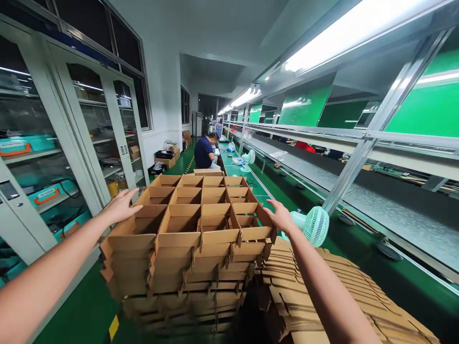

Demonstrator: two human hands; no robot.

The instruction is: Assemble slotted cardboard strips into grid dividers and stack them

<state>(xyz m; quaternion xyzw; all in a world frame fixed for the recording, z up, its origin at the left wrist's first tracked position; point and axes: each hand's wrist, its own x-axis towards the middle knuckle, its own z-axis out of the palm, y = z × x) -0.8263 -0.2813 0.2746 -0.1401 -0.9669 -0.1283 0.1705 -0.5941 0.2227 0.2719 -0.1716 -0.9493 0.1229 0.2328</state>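
Note:
A stack of brown cardboard dividers (179,235), slotted into open grid cells, stands in front of me. My left hand (124,206) is at the top left edge of the uppermost divider, thumb and fingers stretched apart. On the opposite side, my right hand (280,216) rests against the top right edge, its visible fingers extended and its others hidden behind the wrist. Neither hand is visibly closed around the cardboard. Below my right forearm lies a pile of slotted cardboard strips (344,286), packed side by side.
Turquoise fans (316,226) stand along the green bench (233,165) to the right. A long grey conveyor (387,210) with metal posts runs beyond them. Glass-door cabinets (103,119) line the left. A seated person (204,153) works ahead, near boxes (167,160) by the wall.

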